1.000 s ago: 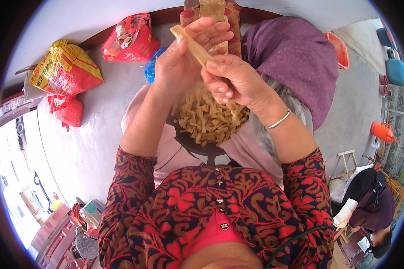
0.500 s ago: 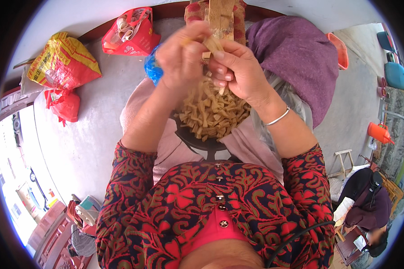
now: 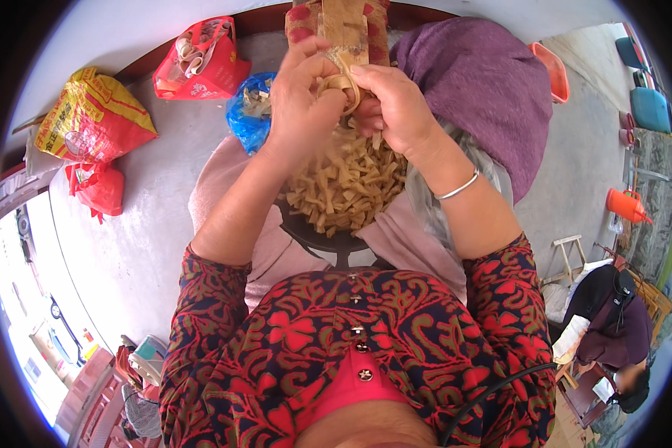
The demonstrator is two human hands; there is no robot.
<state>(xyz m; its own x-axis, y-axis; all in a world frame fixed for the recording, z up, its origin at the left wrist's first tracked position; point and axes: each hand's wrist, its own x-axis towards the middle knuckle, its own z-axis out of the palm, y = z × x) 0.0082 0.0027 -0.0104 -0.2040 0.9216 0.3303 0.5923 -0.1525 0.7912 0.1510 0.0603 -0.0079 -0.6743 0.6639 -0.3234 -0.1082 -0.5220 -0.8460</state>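
Both forearms are raised and bent inward, so that the hands meet above a dark bowl (image 3: 328, 237) heaped with tan strips (image 3: 349, 187). A tan strip loop (image 3: 342, 81) is pinched between the curled fingers of the left hand (image 3: 300, 104) and the right hand (image 3: 393, 106). A silver bracelet (image 3: 457, 187) is worn on the right wrist.

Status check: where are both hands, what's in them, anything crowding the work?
Left hand and right hand together, bending one tan strip between fingers. Pile of strips in dark bowl below. Nothing between; purple cloth bundle close beside right hand.
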